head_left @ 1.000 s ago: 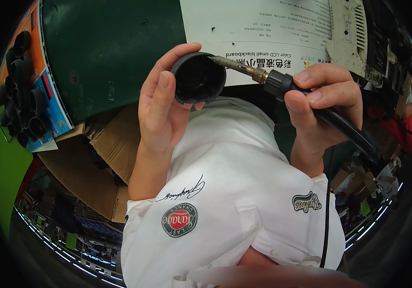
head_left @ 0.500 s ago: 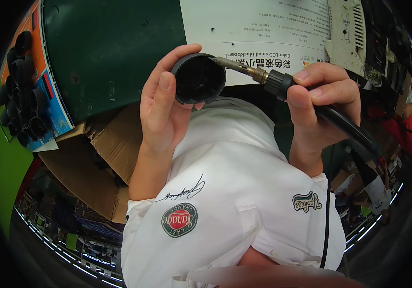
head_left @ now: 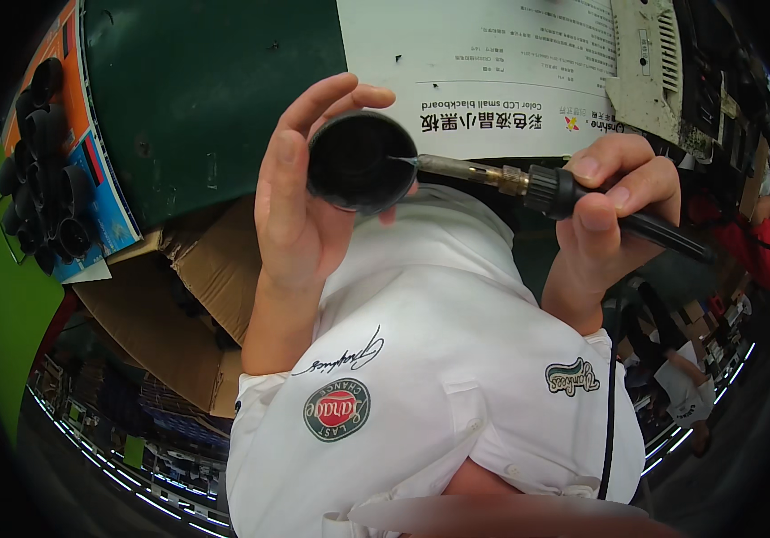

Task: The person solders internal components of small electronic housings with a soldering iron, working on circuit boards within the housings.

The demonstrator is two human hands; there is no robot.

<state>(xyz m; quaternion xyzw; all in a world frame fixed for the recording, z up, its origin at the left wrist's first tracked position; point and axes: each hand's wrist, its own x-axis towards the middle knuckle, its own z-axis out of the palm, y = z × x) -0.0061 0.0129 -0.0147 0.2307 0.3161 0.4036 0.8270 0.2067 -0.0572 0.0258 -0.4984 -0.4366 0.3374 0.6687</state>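
Note:
My left hand (head_left: pixel 300 193) grips a round black plastic cup-shaped part (head_left: pixel 360 195), its hollow mouth tilted up toward the camera. The fingers wrap round its far side and the thumb lies along its left side. Between the thumb and fingers of my right hand (head_left: pixel 622 193) is a soldering iron (head_left: pixel 542 190) with a black handle and a metal barrel. Its barrel points left, and the thin tip reaches over the right rim into the mouth of the cup. Whether the tip touches the inner wall I cannot tell.
Several similar black cup-shaped parts (head_left: pixel 44 188) lie on a coloured sheet at the left. A printed white sheet (head_left: pixel 484 54) lies on the green table (head_left: pixel 215 90). A worn, vented off-white box (head_left: pixel 649 72) stands far right. An open cardboard box (head_left: pixel 215 260) sits below the table edge.
The cup has shifted slightly down and left and turned in my left hand. The soldering iron has moved down and lies more level, its tip now farther inside the rim.

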